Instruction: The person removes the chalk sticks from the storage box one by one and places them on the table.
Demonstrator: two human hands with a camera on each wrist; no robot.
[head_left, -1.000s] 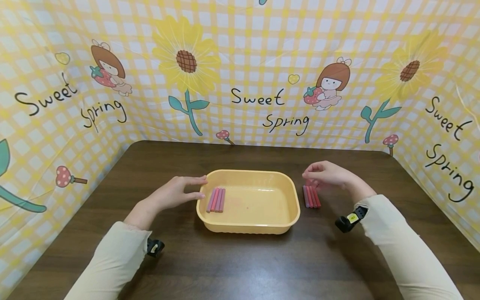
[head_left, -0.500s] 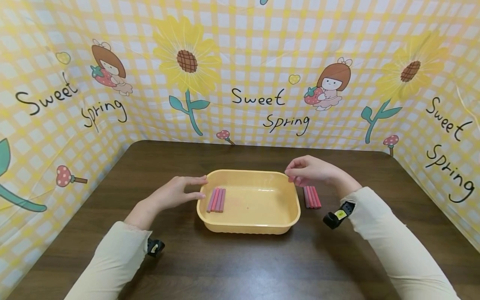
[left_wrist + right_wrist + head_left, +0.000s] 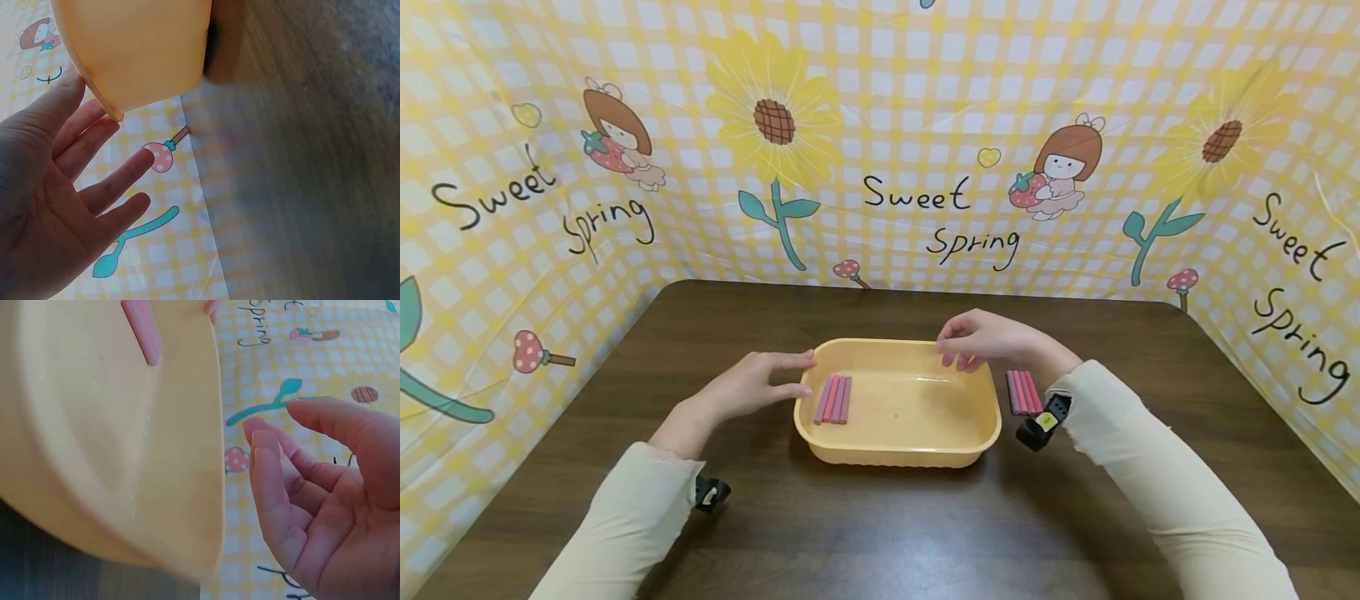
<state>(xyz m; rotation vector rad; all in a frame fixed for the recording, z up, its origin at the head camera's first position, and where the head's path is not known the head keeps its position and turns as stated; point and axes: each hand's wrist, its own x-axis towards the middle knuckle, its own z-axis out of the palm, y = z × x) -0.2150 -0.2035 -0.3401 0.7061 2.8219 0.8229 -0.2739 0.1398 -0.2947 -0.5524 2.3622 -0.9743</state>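
Observation:
A yellow plastic basin (image 3: 895,457) stands on the dark table, with several pink and purple chalk-like sticks (image 3: 832,400) side by side at its left end. My left hand (image 3: 752,383) touches the basin's left rim with its thumb and fingertips; in the left wrist view its other fingers (image 3: 119,219) extend apart from the wall. Over the basin's far right corner hovers my right hand (image 3: 988,340). Its loosely bent fingers hold nothing, and the right wrist view shows a gap between thumb and fingertips. A second row of similar sticks (image 3: 1024,392) lies right of the basin.
Behind the wooden table (image 3: 880,533) and along its sides hangs a yellow checked cloth (image 3: 895,125) printed with flowers and lettering. Each wrist wears a small black camera (image 3: 1043,422). Bare tabletop shows in front of the basin.
My right hand has moved left from above the right-hand sticks to over the basin's far right part. The left hand, basin and both rows of sticks stay in place.

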